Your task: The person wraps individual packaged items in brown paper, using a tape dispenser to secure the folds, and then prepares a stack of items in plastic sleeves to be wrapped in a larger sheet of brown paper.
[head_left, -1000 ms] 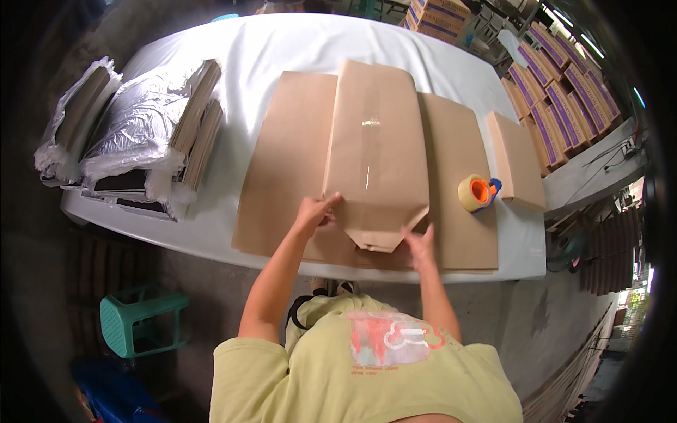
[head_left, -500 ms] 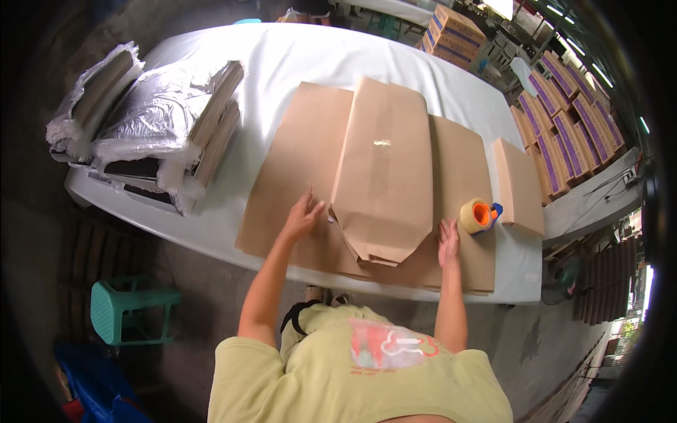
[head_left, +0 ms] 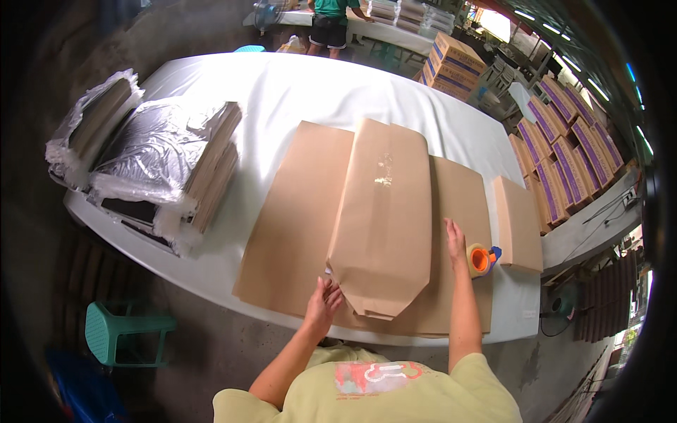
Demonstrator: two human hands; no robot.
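Observation:
A package wrapped in brown paper [head_left: 384, 218], with clear tape across its top, lies lengthwise on flat brown paper sheets [head_left: 289, 218]. Its near end is folded into a tapered flap. My left hand [head_left: 324, 304] is at its near left corner, fingers loosely bent and apart, touching or almost touching the folded edge. My right hand [head_left: 455, 243] is beside its right side with fingers stretched out, holding nothing. Just right of that hand sits a tape roll in a blue dispenser with an orange core [head_left: 480, 260], partly hidden by my forearm.
Plastic-wrapped stacks [head_left: 151, 151] occupy the table's left end. A smaller brown-wrapped package [head_left: 518, 224] rests by the right edge of the white-covered table [head_left: 282, 81]. Cartons [head_left: 564, 151] are piled beyond it. A green stool [head_left: 127, 328] stands at the left; a person [head_left: 330, 25] is across the room.
My left hand has moved toward the package's near left corner. My right hand has shifted slightly, still beside the right side. The view has tilted up, bringing a person into sight.

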